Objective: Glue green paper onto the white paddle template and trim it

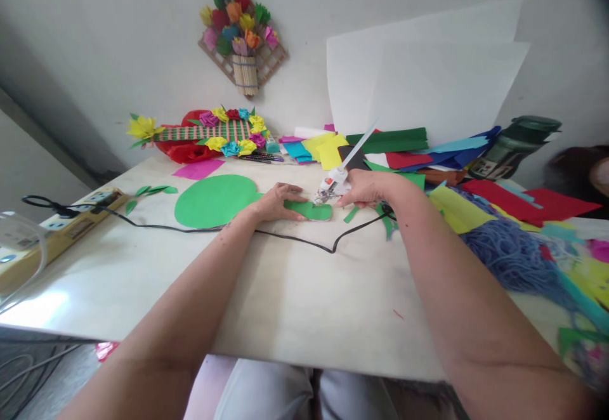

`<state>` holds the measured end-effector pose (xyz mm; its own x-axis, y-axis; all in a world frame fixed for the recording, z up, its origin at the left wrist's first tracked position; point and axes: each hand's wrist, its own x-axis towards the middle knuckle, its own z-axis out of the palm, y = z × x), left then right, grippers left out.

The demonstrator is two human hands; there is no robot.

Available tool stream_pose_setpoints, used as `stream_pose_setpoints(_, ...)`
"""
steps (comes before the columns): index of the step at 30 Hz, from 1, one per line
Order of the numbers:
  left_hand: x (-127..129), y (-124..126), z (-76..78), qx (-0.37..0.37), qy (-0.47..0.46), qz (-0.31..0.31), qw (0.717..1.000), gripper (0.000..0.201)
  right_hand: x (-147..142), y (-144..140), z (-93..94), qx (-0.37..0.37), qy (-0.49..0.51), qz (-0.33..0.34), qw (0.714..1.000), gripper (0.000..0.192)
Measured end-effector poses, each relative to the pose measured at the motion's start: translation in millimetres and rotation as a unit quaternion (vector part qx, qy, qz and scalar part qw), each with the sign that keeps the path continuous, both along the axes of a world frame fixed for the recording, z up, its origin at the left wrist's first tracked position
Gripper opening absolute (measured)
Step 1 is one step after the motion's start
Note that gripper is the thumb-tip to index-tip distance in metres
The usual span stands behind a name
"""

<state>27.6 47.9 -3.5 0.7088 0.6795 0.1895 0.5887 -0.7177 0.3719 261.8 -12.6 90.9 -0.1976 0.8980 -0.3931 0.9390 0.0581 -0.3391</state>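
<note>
A green guitar-shaped cutout (216, 201) lies flat on the table, with its round body to the left and narrow neck to the right. My left hand (276, 204) rests across the neck, fingers and thumb spread apart, pressing it down. In my right hand (364, 186) is a white hot glue gun (333, 184), its nozzle pointing down at or just above the neck's right end; I cannot tell if it touches. A long translucent glue stick (360, 144) sticks up out of the gun's back. Its black cord (304, 239) runs left across the table, passing under my left forearm.
A yellow power strip (71, 236) lies on the left. Behind stands a flower-decorated guitar model (209, 133). Coloured paper (390, 139), blue yarn (509, 255) and a dark green bottle (516, 144) crowd the right. Green scraps (155, 190) lie near the cutout.
</note>
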Motion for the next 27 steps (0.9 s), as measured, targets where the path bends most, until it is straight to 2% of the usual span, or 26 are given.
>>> stream_pose_setpoints(10,-0.5,1.9,-1.9,-0.001,-0.001,0.0,1.0,0.06,-12.2,3.8,11.9,-0.012,-0.039,0.002,0.999,0.043)
stream_pose_setpoints(15,0.2,2.1,-2.0,-0.004,0.0,0.003,1.0,0.059,-14.2,8.1,10.9,-0.021,-0.045,0.004,0.999,0.044)
stream_pose_setpoints(21,0.8,-0.8,0.8,-0.006,0.002,0.003,1.0,0.06,-4.3,2.7,3.7,0.012,-0.008,0.008,1.0,0.036)
stream_pose_setpoints(27,0.4,1.9,-1.2,-0.001,0.004,-0.002,1.0,0.059,9.9,-2.4,4.0,0.036,0.033,-0.016,0.999,0.036)
